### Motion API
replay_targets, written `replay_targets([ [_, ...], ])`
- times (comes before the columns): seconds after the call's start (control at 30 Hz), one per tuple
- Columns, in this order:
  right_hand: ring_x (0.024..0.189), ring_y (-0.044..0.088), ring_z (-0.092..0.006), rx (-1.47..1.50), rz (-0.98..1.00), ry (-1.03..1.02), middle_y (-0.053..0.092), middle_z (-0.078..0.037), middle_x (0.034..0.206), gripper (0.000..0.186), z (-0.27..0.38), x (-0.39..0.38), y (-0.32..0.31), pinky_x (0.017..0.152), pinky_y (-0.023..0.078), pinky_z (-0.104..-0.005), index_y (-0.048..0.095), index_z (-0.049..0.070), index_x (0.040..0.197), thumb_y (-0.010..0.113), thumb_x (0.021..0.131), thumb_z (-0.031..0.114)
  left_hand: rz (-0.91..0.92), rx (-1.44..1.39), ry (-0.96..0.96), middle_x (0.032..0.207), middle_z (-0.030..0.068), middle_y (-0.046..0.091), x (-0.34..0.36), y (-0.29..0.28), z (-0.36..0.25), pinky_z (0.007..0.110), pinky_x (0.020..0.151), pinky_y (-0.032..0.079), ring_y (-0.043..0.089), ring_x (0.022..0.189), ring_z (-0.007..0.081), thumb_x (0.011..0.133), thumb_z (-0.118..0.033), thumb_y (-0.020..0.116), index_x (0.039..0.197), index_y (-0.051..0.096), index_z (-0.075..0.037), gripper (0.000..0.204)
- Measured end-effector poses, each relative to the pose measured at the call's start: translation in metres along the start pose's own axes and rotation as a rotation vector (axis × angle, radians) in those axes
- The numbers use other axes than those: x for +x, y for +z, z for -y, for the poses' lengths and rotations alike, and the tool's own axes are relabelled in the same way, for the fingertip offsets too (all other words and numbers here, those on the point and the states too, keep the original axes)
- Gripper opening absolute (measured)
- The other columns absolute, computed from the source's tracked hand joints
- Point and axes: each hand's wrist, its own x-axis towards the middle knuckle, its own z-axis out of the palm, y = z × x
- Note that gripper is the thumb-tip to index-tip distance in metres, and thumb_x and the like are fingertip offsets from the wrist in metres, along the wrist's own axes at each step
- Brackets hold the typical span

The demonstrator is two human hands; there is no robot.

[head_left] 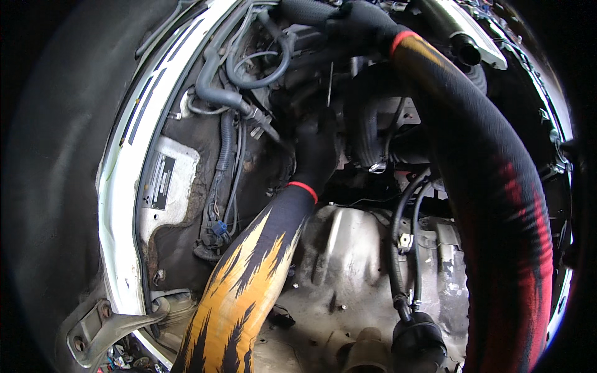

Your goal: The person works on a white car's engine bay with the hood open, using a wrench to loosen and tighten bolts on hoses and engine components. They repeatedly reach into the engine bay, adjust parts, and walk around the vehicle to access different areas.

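My left hand (317,140), in a black glove with a red cuff band, reaches into the shadowed middle of the engine bay, beside a thin upright metal rod (329,84) and a thick black hose (364,127). Its fingers are lost in the dark. My right hand (360,25), also gloved in black, is at the top, against a ribbed dark hose (301,11); its fingers are curled, but what they grip is hard to make out. Both forearms wear patterned sleeves, left orange and black, right red and black.
Grey hoses (214,90) and wiring (227,161) run along the left beside a white body edge (121,217). A pale metal panel (336,261) lies low centre, with two thin hoses joining a black canister (416,342). A silver tube (454,28) sits top right, a metal bracket (93,326) lower left.
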Motion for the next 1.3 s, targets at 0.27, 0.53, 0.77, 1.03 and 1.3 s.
replay_targets([
  [0.27,0.091,0.071,-0.0329,-0.175,0.186,-0.378,0.073,-0.018,0.098,0.025,-0.056,-0.029,-0.032,0.084,0.056,-0.0399,0.075,0.008,0.104,0.075,0.081,0.018,-0.033,0.027,0.048,0.074,0.0053,0.062,-0.003,0.003,-0.019,0.035,0.066,0.045,0.049,0.071,0.0123,0.105,-0.029,0.055,0.095,0.066,0.002,0.035],
  [0.53,0.107,0.068,-0.0328,-0.458,-0.139,-0.137,0.069,-0.019,0.109,0.026,-0.049,-0.028,-0.025,0.092,0.054,-0.0421,0.068,0.004,0.108,0.067,0.086,0.017,-0.02,0.146,0.05,0.065,0.0058,0.053,-0.007,-0.003,-0.022,0.036,0.062,0.042,0.044,0.064,0.0147,0.104,-0.031,0.056,0.084,0.061,0.002,0.039],
  [0.77,0.105,0.071,-0.032,-0.354,-0.106,0.004,0.073,-0.016,0.111,0.026,-0.044,-0.028,-0.029,0.089,0.056,-0.0483,0.072,0.008,0.11,0.061,0.091,0.02,-0.021,0.227,-0.088,0.07,0.01,0.057,-0.008,-0.012,-0.046,0.039,0.067,0.044,0.049,0.068,0.0179,0.102,-0.03,0.058,0.089,0.063,0.004,0.037],
  [1.03,0.107,0.071,-0.032,-0.334,-0.038,0.05,0.072,-0.015,0.117,0.03,-0.042,-0.028,-0.032,0.09,0.055,-0.0496,0.068,0.008,0.12,0.054,0.097,0.021,0.159,0.167,-0.297,0.061,-0.003,0.047,-0.015,-0.036,-0.093,0.026,0.041,0.032,0.04,0.046,0.007,0.102,-0.039,0.06,0.086,0.062,-0.009,0.034],
  [1.3,0.108,0.071,-0.0314,-0.344,-0.039,0.05,0.072,-0.015,0.117,0.03,-0.041,-0.031,-0.031,0.091,0.055,-0.0479,0.068,0.009,0.121,0.056,0.097,0.022,0.163,0.258,-0.256,0.063,-0.0019,0.049,0.007,-0.023,-0.086,0.027,0.044,0.035,0.042,0.049,0.008,0.102,-0.038,0.059,0.086,0.062,-0.007,0.036],
])
